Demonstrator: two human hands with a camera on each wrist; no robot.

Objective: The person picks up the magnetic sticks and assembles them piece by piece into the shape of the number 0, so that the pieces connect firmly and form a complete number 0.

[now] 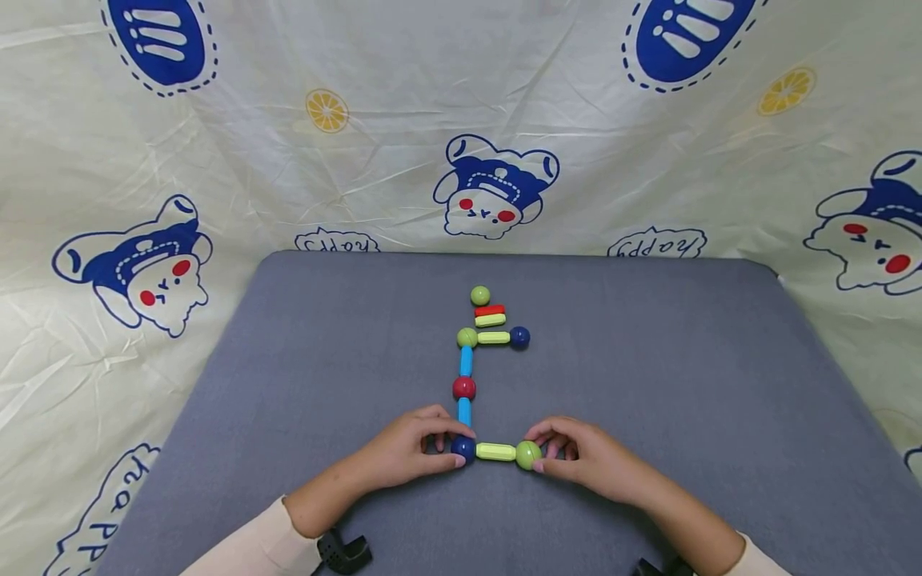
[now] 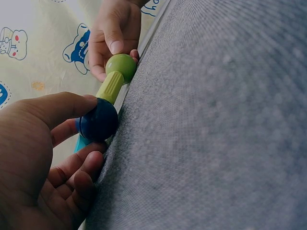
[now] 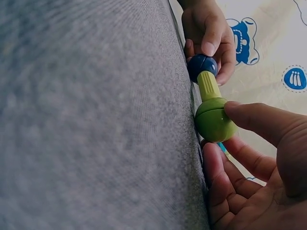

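A chain of toy balls and rods lies on the grey mat (image 1: 648,384). My left hand (image 1: 414,444) pinches the dark blue ball (image 1: 463,448) (image 2: 98,120) (image 3: 201,64) at the chain's near corner. My right hand (image 1: 579,452) pinches the green ball (image 1: 528,454) (image 3: 214,120) (image 2: 121,66). A yellow-green rod (image 1: 495,452) (image 2: 110,87) (image 3: 208,85) joins the two balls. From the blue ball, a blue rod (image 1: 464,410) runs away to a red ball (image 1: 464,389), another blue rod (image 1: 466,362), and a green ball (image 1: 467,338).
A yellow-green rod (image 1: 493,338) links the far green ball to a dark blue ball (image 1: 519,337). Behind lie a red piece (image 1: 490,310) on a yellow-green piece (image 1: 491,320), and a loose green ball (image 1: 479,295). A cartoon-print cloth (image 1: 216,160) surrounds the mat.
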